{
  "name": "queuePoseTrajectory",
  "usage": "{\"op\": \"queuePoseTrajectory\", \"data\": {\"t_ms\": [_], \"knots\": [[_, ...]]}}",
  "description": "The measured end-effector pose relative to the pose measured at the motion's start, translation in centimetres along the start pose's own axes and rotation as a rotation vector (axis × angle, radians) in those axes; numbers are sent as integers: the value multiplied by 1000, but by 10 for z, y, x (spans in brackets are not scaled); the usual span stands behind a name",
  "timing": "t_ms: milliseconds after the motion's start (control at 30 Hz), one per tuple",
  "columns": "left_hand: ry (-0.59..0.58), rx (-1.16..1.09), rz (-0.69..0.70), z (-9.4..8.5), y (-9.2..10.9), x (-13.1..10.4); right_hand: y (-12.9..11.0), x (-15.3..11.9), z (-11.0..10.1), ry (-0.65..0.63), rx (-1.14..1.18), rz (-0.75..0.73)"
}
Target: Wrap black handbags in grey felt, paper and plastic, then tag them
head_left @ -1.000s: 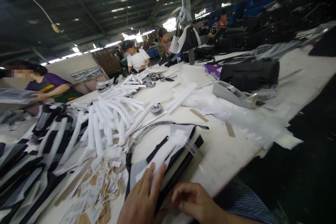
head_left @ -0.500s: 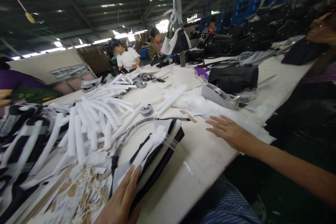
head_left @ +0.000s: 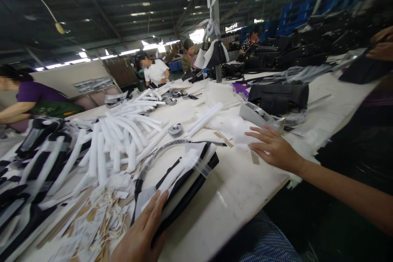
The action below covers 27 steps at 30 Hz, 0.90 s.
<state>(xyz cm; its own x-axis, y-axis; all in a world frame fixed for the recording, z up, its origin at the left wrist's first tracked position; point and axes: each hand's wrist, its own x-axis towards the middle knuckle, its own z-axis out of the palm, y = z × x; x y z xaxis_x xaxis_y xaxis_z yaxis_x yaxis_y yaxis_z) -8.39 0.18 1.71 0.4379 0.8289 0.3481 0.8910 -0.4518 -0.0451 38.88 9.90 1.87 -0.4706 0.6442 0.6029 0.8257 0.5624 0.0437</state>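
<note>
My left hand (head_left: 144, 225) holds the near end of a black bag (head_left: 184, 196). Its fingers lie along the top; its thumb is mostly hidden. White foam strips (head_left: 176, 172) and clear wrap lie on the bag, and a wrapped handle (head_left: 153, 155) loops out behind it. To the right, my right hand (head_left: 273, 147) is open with fingers spread, over the edge of thin white packing sheets (head_left: 242, 131). Whether it touches them is unclear. A small brown card piece (head_left: 254, 157) lies just below its fingers.
White foam tubes (head_left: 119, 139) are heaped left, beside strung tags (head_left: 101, 217) and more black bags (head_left: 43, 163). A grey coil (head_left: 175, 130) sits mid-table (head_left: 227, 200). A black bag (head_left: 279, 98) stands behind my right hand, near a post (head_left: 216, 16). Several people work around.
The view has shifted slightly left. The white sheets by my right hand have moved aside, and the brown card piece now shows there. My left hand stays on the bag.
</note>
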Motion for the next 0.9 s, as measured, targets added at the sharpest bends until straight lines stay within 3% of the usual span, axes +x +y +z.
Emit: {"op": "queuePoseTrajectory", "data": {"t_ms": [67,133,300,367,600,767,900], "knots": [[8,-9,-51,-3,1,1,-29,19,3,78,141,83],[16,-26,-107,-6,1,2,-58,29,9,35,291,192],[48,-85,-262,-8,-2,1,-112,25,25,-403,425,230],[56,-101,-303,-8,-5,0,-124,23,27,-468,408,226],[88,-88,-325,-4,-17,-5,-124,49,39,-304,289,314],[118,-124,-353,-4,-10,-5,-116,50,91,-344,219,302],[143,-116,-302,-1,-6,-7,-131,54,127,-410,241,178]]}}
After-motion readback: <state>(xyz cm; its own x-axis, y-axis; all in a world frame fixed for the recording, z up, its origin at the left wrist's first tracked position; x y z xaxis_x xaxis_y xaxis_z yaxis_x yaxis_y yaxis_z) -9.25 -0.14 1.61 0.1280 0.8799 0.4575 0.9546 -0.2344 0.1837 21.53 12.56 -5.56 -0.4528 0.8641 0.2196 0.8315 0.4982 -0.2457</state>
